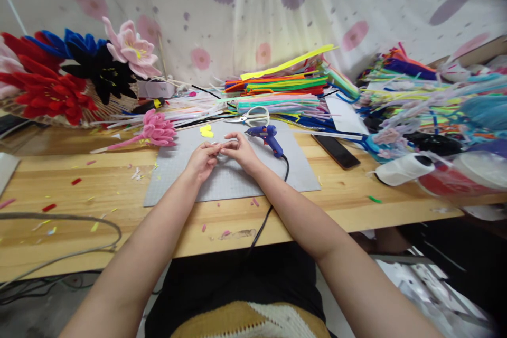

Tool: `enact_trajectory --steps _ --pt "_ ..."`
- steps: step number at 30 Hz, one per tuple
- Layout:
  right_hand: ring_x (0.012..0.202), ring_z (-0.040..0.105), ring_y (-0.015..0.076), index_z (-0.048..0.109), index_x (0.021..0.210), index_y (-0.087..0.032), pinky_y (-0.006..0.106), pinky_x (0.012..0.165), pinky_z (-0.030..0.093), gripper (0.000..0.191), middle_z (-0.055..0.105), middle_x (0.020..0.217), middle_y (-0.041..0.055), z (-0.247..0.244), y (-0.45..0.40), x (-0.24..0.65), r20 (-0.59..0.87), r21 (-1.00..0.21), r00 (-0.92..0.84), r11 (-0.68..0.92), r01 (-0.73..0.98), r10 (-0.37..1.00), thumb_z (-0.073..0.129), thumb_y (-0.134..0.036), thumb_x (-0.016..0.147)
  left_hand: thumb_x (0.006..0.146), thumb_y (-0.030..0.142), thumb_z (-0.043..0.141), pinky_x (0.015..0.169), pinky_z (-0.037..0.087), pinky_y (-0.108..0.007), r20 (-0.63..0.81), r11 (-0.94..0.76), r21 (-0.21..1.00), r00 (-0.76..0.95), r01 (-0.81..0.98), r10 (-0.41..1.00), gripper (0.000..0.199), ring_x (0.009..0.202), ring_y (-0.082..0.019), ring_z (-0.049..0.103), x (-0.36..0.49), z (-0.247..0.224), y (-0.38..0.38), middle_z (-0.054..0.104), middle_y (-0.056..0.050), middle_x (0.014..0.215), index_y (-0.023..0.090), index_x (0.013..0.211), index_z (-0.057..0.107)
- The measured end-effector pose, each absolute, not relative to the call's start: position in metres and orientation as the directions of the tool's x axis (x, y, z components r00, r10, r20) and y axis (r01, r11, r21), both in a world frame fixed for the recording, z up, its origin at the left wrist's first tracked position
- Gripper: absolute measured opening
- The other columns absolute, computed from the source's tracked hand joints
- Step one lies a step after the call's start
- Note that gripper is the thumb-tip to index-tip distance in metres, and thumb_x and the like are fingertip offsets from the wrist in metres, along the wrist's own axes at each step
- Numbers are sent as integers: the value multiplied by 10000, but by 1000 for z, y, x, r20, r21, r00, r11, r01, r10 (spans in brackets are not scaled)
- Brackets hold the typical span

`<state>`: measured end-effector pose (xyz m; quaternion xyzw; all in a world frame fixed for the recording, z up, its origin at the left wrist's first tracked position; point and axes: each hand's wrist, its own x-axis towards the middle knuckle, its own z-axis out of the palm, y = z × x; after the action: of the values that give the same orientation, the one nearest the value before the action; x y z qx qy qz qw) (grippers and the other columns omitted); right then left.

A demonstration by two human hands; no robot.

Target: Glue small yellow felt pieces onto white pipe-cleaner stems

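Note:
Over the grey cutting mat [178, 179], my left hand [204, 161] and my right hand [240, 153] meet at the fingertips. Both are closed in a pinch, with a small pale bit just showing between them, too small to name. Close beyond my right hand lies a blue glue gun [267, 136], its black cord running toward the front edge. White-handled scissors [255, 116] rest behind it. Small yellow pieces [206, 131] lie on the mat past my left hand. To the left is a pink fuzzy flower [156, 129] on a stem.
Bundles of coloured pipe cleaners [281, 84] line the back. Fuzzy red, black and pink flowers [51, 92] stand at left. A phone [336, 151] and a white roll [404, 169] lie at right. A grey cable [79, 216] crosses the left side, among scattered scraps.

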<state>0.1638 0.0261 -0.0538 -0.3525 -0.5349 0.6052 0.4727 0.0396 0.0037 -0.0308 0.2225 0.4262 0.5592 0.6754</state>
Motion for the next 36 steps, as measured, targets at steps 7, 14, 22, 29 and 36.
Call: enact_trajectory --steps 7,14,22,29,36 --pt "620 588 84 396 886 -209 266 700 460 452 601 662 -77 -54 26 164 39 -982 -260 -11 -187 965 693 -224 546 606 40 673 300 167 -83 -318 295 788 53 -540 947 275 419 13 399 38 -34 5 582 -5 667 129 552 419" --pt "641 595 89 406 897 -205 272 712 461 462 608 672 -76 -51 23 165 54 -978 -311 -13 -209 949 703 -225 544 552 41 708 307 181 -94 -309 272 787 27 -554 951 303 436 16 421 38 -36 5 596 -4 748 130 559 419" --pt "627 585 93 413 873 -207 263 675 452 429 604 665 -69 -50 24 167 26 -979 -297 -36 -202 954 685 -220 541 551 95 741 310 159 -107 -314 297 810 54 -506 948 254 402 8 380 40 -32 2 506 34 546 118 583 490" --pt "592 568 79 411 876 -200 232 638 426 467 591 646 -77 -49 23 171 -6 -975 -273 -67 -212 962 703 -222 512 545 199 761 314 161 -121 -275 268 863 46 -428 960 218 451 -12 418 38 -28 -2 542 6 584 96 672 616" --pt "597 584 91 410 877 -200 248 650 440 467 594 629 -77 -48 22 171 -28 -976 -297 -90 -198 955 707 -218 517 513 243 755 327 163 -141 -248 217 925 -64 -311 967 241 476 -25 410 40 -28 -4 555 -11 603 87 676 669"
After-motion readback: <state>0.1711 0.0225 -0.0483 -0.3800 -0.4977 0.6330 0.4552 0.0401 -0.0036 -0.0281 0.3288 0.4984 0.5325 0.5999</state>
